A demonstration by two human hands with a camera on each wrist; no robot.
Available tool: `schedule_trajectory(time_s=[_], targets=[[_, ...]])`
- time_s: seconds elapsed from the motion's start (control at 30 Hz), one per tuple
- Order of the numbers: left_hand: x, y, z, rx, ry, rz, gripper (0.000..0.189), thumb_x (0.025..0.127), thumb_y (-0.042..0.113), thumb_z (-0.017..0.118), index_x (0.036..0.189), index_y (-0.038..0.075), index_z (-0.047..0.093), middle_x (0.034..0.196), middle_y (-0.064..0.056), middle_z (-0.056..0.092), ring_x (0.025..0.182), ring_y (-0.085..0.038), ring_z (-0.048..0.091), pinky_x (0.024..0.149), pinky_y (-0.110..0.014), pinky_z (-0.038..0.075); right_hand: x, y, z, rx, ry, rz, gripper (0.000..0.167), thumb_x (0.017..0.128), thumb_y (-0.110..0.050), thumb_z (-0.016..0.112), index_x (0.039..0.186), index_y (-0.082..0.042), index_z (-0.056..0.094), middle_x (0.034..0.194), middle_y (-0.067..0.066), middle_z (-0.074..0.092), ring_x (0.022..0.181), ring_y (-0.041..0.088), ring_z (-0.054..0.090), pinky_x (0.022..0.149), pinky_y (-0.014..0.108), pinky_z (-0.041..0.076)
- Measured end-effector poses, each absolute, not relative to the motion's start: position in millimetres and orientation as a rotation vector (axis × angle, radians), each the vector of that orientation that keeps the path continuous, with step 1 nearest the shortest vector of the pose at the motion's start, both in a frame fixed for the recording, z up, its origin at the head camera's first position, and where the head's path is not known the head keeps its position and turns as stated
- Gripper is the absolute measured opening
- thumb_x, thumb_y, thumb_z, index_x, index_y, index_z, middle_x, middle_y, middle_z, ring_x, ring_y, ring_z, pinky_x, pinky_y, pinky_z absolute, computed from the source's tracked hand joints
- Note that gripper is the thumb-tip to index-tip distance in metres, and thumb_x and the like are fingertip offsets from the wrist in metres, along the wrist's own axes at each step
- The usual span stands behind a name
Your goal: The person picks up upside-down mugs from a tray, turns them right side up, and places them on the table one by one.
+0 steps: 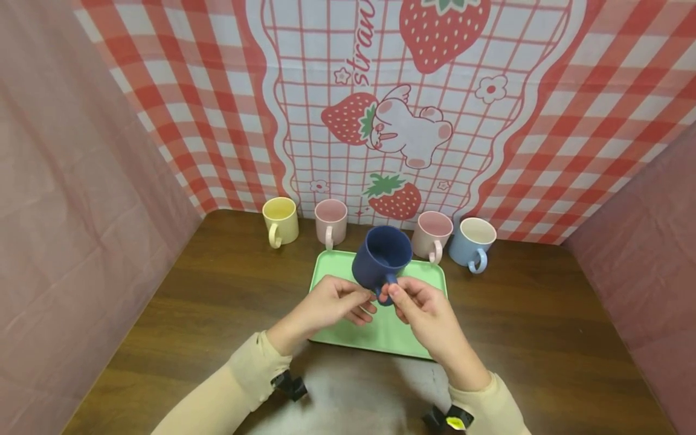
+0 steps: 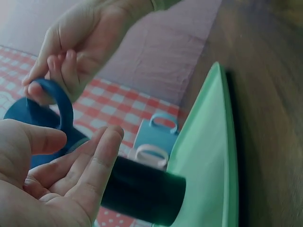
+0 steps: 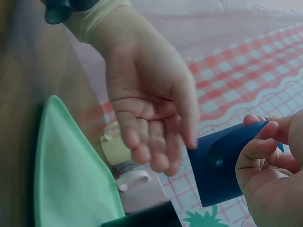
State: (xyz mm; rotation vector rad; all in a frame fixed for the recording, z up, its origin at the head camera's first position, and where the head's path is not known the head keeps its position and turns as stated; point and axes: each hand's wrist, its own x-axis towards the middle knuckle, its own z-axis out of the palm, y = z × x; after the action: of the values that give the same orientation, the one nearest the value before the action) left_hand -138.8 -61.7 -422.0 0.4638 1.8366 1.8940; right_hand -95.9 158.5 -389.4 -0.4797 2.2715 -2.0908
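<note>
My right hand [image 1: 429, 311] pinches the handle of a dark blue mug [image 1: 372, 266] between thumb and fingers. The mug is held up above a light green tray [image 1: 380, 335], with its opening facing up. Close to the mug's lower left side is my left hand [image 1: 337, 300], palm turned inward, fingers loosely extended and holding nothing. In the left wrist view, a second dark cylinder [image 2: 147, 191], kind not clear, stands on the tray behind the hands; the held mug hides it in the head view.
Along the back of the wooden table stand a yellow mug [image 1: 280, 220], a pink mug [image 1: 331, 220], another pink mug [image 1: 431, 234] and a light blue mug [image 1: 472, 241]. A checked strawberry cloth [image 1: 217, 109] hangs behind, with pinkish curtains [image 1: 70, 199] at both sides.
</note>
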Motion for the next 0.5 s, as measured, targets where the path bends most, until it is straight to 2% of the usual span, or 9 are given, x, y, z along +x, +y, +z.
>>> schedule_trajectory(time_s=[0.1, 0.27, 0.43, 0.5], targets=[[-142.9, -67.4, -422.7, 0.461, 1.884, 1.892, 0.032, 0.110, 0.012, 0.064, 0.120, -0.017, 0.073, 0.108, -0.037, 0.075, 0.098, -0.054, 0.077, 0.087, -0.061, 0.064, -97.7, 161.8, -385.5, -0.469, 2.290, -2.119, 0.022, 0.113, -0.004, 0.058, 0.108, 0.015, 0.068, 0.090, -0.001, 0.071, 0.067, 0.007, 0.049, 0.059, 0.019, 0.041], [-152.3, -78.4, -426.0, 0.516, 2.030, 1.865, 0.030, 0.110, 0.012, 0.065, 0.120, -0.014, 0.075, 0.106, -0.033, 0.077, 0.097, -0.057, 0.075, 0.084, -0.058, 0.065, -107.9, 168.1, -376.4, -0.459, 2.303, -2.171, 0.022, 0.112, -0.003, 0.058, 0.109, 0.017, 0.067, 0.091, 0.006, 0.073, 0.066, 0.008, 0.050, 0.059, 0.019, 0.042], [-160.2, -85.4, -427.0, 0.617, 2.292, 1.846, 0.024, 0.107, 0.008, 0.067, 0.117, -0.010, 0.078, 0.098, -0.022, 0.081, 0.089, -0.049, 0.079, 0.078, -0.040, 0.068, -124.2, 175.3, -362.9, -0.426, 2.354, -2.165, 0.024, 0.113, -0.006, 0.059, 0.111, 0.017, 0.068, 0.091, 0.007, 0.073, 0.067, 0.010, 0.051, 0.060, 0.020, 0.043], [-162.5, -87.0, -426.5, 0.624, 2.411, 1.816, 0.022, 0.105, 0.007, 0.068, 0.115, -0.008, 0.080, 0.097, -0.017, 0.082, 0.087, -0.039, 0.081, 0.075, -0.031, 0.067, -130.8, 178.6, -357.3, -0.408, 2.385, -2.139, 0.026, 0.113, -0.008, 0.060, 0.113, 0.017, 0.068, 0.092, 0.003, 0.073, 0.069, 0.011, 0.052, 0.061, 0.020, 0.044]])
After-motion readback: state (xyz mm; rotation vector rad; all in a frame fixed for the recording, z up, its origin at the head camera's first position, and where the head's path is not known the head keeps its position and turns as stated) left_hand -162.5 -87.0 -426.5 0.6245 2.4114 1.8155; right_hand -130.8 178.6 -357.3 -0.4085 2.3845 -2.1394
